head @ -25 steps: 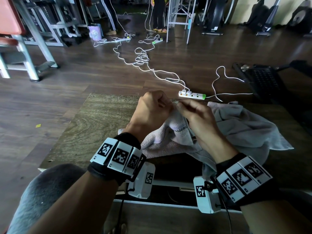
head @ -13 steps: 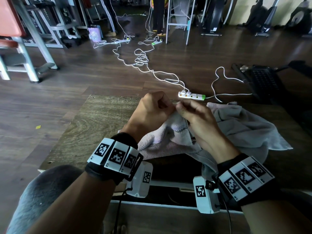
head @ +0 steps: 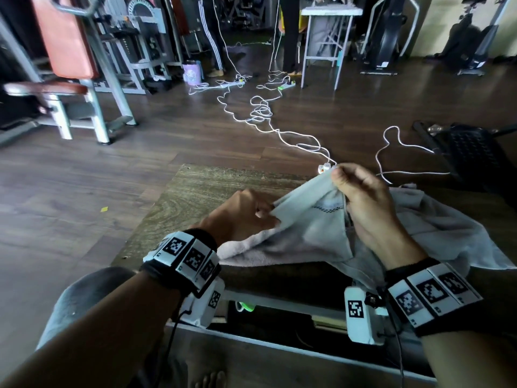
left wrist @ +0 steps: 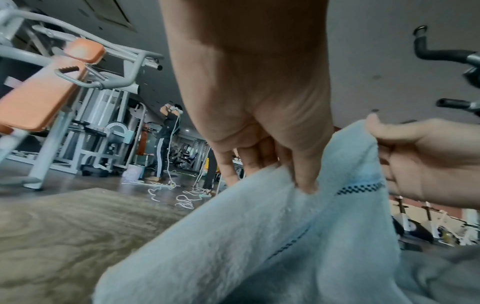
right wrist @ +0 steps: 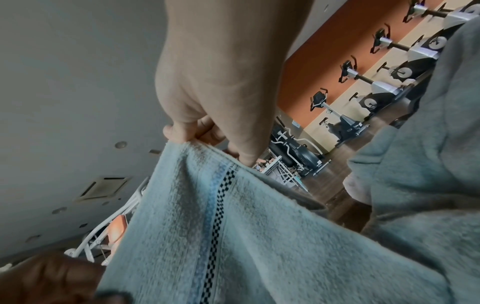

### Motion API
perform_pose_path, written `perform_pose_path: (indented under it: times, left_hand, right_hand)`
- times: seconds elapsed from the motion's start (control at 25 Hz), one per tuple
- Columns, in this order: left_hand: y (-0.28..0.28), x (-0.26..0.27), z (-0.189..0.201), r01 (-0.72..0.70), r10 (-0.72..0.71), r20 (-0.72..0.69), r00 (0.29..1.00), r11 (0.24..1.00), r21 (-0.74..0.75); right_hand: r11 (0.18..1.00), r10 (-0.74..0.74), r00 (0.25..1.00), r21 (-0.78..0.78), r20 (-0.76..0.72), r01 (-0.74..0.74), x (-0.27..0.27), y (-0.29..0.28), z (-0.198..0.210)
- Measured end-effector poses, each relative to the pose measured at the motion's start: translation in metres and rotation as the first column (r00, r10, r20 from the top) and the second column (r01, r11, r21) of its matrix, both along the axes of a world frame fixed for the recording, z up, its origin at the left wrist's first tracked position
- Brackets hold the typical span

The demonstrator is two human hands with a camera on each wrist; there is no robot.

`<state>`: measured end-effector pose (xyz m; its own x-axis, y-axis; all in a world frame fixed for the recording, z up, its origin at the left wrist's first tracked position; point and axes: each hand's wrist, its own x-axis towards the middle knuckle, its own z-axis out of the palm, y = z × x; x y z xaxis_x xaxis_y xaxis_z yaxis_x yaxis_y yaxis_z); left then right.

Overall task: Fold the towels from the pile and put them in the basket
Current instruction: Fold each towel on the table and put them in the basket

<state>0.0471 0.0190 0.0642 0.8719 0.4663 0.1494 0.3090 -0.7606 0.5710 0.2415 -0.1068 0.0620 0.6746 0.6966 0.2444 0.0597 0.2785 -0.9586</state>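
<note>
A pale grey-blue towel (head: 310,222) with a blue stripe and a black checked line is stretched between my hands above the wooden table (head: 195,197). My left hand (head: 246,214) pinches its lower left edge; the left wrist view shows the thumb and fingers (left wrist: 303,181) closed on the cloth (left wrist: 233,236). My right hand (head: 352,186) holds the upper corner raised, and in the right wrist view the fingertips (right wrist: 179,135) pinch the hem (right wrist: 207,205). A heap of grey towels (head: 436,228) lies on the table behind and right of my right hand. No basket is in view.
A black mesh chair (head: 470,152) stands at the far right. White cables and a power strip (head: 326,167) lie on the floor beyond the table. Gym machines (head: 70,79) stand at the back left, and a person's legs (head: 212,37) are far behind.
My hands, close together before, have drawn apart. The right hand lifted the towel corner up and right, the left moved down and left, so the towel edge is now spread between them.
</note>
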Motion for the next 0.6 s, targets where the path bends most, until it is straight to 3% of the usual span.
perform_pose_path:
  times: [0.24,0.44,0.6]
  left_hand:
    - [0.035,-0.047,0.027,-0.172,0.18,-0.066,0.981,0.979,0.11]
    - [0.037,-0.076,0.032,-0.117,0.116,0.018,0.993,0.952,0.284]
    - [0.031,-0.084,0.033,-0.103,0.12,-0.031,0.992,0.938,0.331]
  right_hand:
    - [0.988,-0.153,0.986,0.023,-0.064,0.155,0.012,-0.001,0.009]
    - [0.987,-0.159,0.984,0.009,-0.086,0.16,0.013,-0.002,0.008]
    - [0.985,-0.17,0.982,-0.008,-0.081,0.17,0.011,-0.006,0.006]
